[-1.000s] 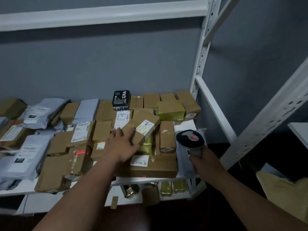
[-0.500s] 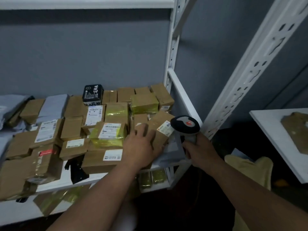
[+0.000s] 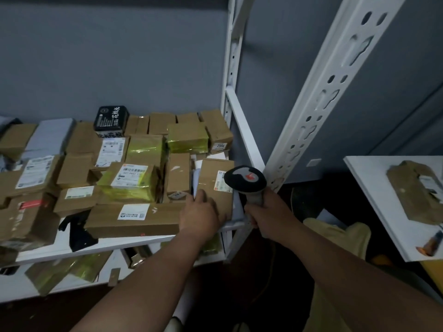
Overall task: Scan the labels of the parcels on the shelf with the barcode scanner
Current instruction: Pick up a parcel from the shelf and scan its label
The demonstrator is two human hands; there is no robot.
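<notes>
At shelf's right end: cardboard parcel [image 3: 213, 185], moved rightward from the pile, left hand [image 3: 201, 215] gripping it; barcode scanner [image 3: 247, 180], right hand [image 3: 266, 212] clenched on its handle, now meets the label [image 3: 221, 184]. Scan imminent.

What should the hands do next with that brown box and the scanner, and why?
Probably tip the scanner down a little onto the white label. The left hand holds the brown box at the shelf's right end with its label facing up, and the right hand has the scanner's head right beside it, partly covering it.
</notes>
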